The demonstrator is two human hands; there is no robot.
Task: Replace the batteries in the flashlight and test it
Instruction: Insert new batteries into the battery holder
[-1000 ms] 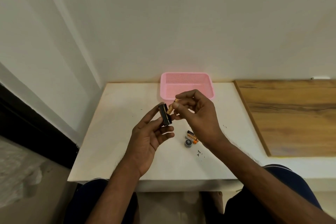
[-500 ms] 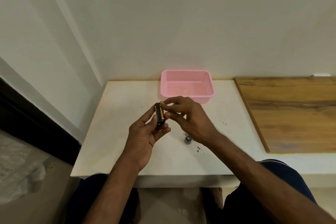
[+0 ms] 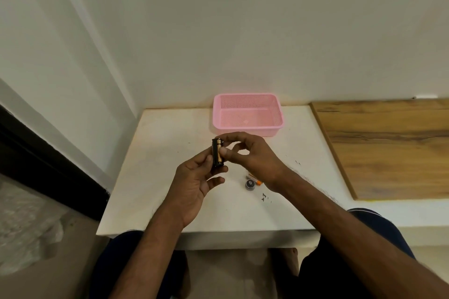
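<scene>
Black battery holder (image 3: 215, 156) upright, gripped by left hand (image 3: 194, 187), right hand (image 3: 255, 156) fingers (image 3: 233, 137) pinching gold battery (image 3: 219, 153) against it

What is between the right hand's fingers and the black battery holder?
A gold battery, seen in the head view: the right hand pinches it against the black holder, which the left hand holds.

One head-worn camera looks forward and down over the table (image 3: 158, 153).
</scene>
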